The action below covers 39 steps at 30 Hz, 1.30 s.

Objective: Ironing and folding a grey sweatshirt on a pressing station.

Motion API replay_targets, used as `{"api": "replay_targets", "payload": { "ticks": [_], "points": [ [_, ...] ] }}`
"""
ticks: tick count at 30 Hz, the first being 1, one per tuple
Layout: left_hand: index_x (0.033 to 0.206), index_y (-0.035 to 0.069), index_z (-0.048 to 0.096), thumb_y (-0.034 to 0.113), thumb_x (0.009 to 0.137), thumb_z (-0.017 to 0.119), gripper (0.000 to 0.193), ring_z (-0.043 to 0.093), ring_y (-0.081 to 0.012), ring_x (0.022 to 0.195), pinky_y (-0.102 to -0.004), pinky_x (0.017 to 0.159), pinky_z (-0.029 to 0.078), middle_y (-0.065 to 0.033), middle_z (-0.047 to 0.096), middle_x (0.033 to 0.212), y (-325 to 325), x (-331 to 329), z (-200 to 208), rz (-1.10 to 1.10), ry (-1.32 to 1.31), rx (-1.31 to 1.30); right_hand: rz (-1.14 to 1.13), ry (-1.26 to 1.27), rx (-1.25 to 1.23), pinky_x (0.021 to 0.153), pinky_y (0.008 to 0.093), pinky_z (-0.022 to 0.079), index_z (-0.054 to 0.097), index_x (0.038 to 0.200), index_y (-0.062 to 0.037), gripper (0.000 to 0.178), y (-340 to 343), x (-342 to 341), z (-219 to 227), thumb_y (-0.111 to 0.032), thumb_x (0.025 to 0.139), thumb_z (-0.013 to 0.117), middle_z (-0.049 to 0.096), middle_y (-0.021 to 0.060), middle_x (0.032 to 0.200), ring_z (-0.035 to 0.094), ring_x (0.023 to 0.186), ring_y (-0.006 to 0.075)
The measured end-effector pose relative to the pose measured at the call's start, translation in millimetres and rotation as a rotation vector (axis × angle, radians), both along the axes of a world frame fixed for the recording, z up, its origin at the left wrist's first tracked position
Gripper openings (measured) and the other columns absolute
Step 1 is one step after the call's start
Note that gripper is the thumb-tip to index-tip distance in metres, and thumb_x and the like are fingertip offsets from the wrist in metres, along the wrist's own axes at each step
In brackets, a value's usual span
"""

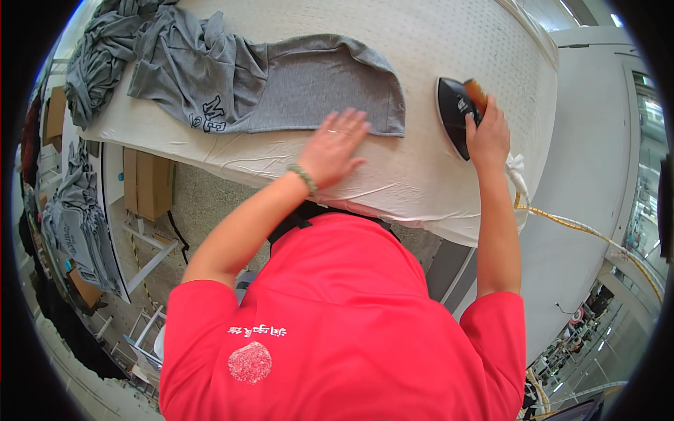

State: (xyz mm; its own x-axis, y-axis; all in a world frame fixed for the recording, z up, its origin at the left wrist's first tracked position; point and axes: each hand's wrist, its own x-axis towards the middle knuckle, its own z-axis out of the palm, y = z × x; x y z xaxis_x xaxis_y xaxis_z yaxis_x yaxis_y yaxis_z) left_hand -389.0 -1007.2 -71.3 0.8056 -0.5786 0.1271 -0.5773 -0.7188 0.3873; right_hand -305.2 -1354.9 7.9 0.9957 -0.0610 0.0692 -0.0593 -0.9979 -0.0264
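A grey knit garment (302, 81) with dark lettering lies along the near edge of a cream-covered ironing table (421, 182). Its right part is spread smooth, while the left part is bunched and creased. My left hand (335, 147), flat with fingers stretched, rests at the garment's near edge close to its right end. To the right of the cloth, my right hand (489, 133) is wrapped round the brown handle of a black iron (455, 112). The iron sits on the table cover, apart from the garment.
A yellow and white hose (576, 223) runs off right from the table's corner by a knotted white cloth (516, 168). On the left hang or lie stacked grey garments (81, 224). Below the table's left side stands a cardboard box (149, 184), near a white metal frame (151, 259).
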Motion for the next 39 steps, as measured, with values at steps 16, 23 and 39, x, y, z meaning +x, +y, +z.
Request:
{"api": "replay_targets", "payload": {
  "ticks": [16,23,39],
  "points": [
    [0.157,0.003,0.045,0.035,0.096,0.069,0.073,0.032,-0.0342,0.158,-0.0531,0.129,0.022,-0.0174,0.037,0.169,80.8,-14.8,-0.3,0.204,0.026,0.050,-0.002,0.484,0.306,0.085,0.0507,0.057,0.067,0.129,-0.0065,0.044,91.2,-49.1,42.8,-0.034,0.095,0.074,0.076,0.0224,0.105,0.073,0.099,0.0434],
    [0.143,0.002,0.060,0.014,0.096,0.070,0.050,0.052,-0.0363,0.145,-0.0509,0.123,0.036,-0.0173,0.061,0.149,173.3,-14.4,50.9,0.141,-0.014,-0.170,0.281,0.705,0.271,0.076,0.0530,0.059,0.059,0.117,0.0032,0.036,244.6,-30.7,31.3,-0.021,0.093,0.068,0.075,0.0258,0.090,0.075,0.087,0.0443],
    [0.101,0.003,0.068,0.035,0.097,0.074,0.033,0.068,-0.0398,0.091,-0.0453,0.078,0.054,-0.0162,0.071,0.101,179.6,229.3,32.0,0.104,0.427,0.006,-0.559,0.337,0.429,0.081,0.0485,0.056,0.070,0.112,0.0022,0.043,205.2,-41.7,35.2,-0.037,0.095,0.075,0.075,0.0256,0.096,0.072,0.092,0.0461]
  ]
}}
